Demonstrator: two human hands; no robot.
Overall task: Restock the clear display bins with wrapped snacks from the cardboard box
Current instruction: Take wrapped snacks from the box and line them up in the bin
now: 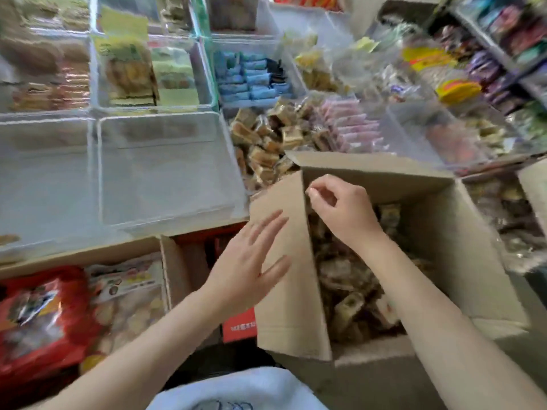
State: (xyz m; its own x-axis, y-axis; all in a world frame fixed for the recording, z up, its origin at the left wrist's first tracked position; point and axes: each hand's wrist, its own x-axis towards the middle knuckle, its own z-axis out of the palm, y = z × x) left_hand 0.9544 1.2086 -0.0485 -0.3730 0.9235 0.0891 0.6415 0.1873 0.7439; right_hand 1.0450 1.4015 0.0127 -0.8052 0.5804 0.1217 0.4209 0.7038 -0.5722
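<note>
Two hands at cardboard box (444,232): left hand (251,261) flat, fingers straight, on side flap; right hand (343,208) curled above wrapped snacks (349,291) inside, apparently holding nothing. Risk: flap springs back, blocks reach; empty clear bin (165,173) just beside.

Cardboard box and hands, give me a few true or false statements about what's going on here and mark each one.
1. The cardboard box is open, with wrapped snacks inside. True.
2. The left hand grips a snack. False: its fingers are straight, lying against the box's left flap.
3. The right hand is over the open box with fingers curled. True.
4. The two clear bins nearest the box on the left are full. False: they look empty.
5. A red bag lies at the lower left. True.
</note>
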